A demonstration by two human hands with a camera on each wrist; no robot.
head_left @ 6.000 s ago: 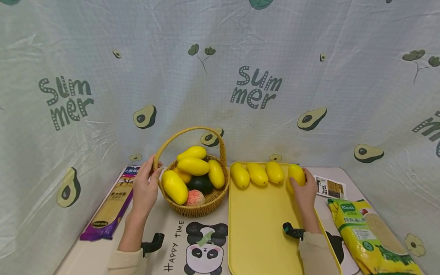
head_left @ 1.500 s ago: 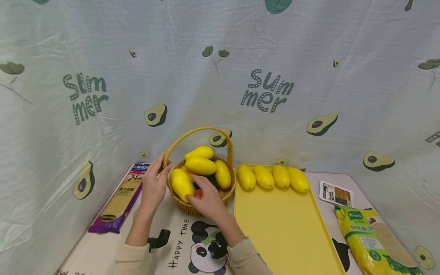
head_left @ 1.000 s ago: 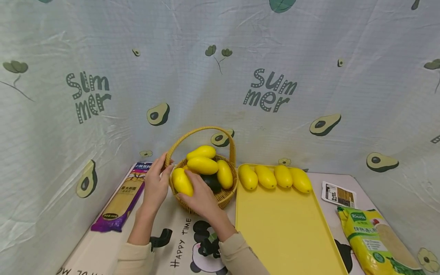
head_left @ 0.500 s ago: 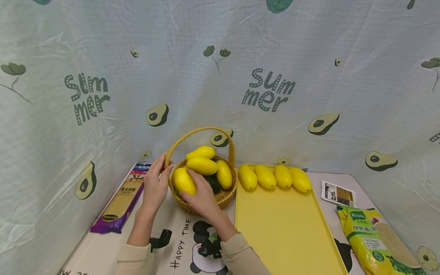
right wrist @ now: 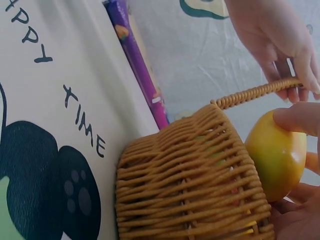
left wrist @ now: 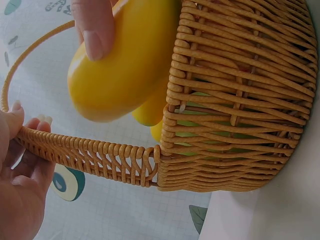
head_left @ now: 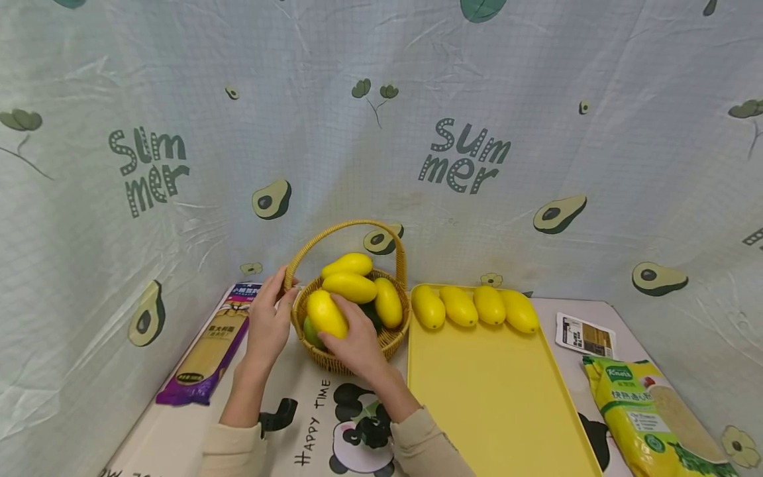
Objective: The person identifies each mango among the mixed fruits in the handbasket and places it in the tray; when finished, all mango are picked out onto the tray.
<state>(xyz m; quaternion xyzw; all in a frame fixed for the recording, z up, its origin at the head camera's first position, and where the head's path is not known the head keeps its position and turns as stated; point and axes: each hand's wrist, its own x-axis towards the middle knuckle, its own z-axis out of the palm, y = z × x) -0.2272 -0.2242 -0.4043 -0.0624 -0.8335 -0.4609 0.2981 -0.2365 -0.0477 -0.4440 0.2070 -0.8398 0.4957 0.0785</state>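
Note:
My left hand (head_left: 268,324) grips the handle of the wicker basket (head_left: 390,343) on its left side. In the left wrist view, the fingers wrap around the handle (left wrist: 95,155). My right hand (head_left: 360,344) holds a yellow mango (head_left: 326,313) above the basket's front left, thumb on one side and fingers on the other. The right wrist view shows that mango (right wrist: 277,155) just over the rim, with a greenish tint. Several more mangoes (head_left: 350,287) remain piled in the basket. Beneath the held one, a green fruit (head_left: 311,333) shows, and a dark green fruit (head_left: 372,317) is partly hidden.
Right of the basket lies a yellow tray (head_left: 477,397) with a row of mangoes (head_left: 459,306) along its far edge. A purple noodle pack (head_left: 205,351) lies at left. A Knorr bag (head_left: 646,411) and a small printed packet (head_left: 586,335) lie at right. A patterned curtain (head_left: 334,165) stands behind.
My right hand let go of a mango at the tray's far right end, moved left to the basket, and took the front-left mango, shifting it slightly rightward. The left hand stays on the handle.

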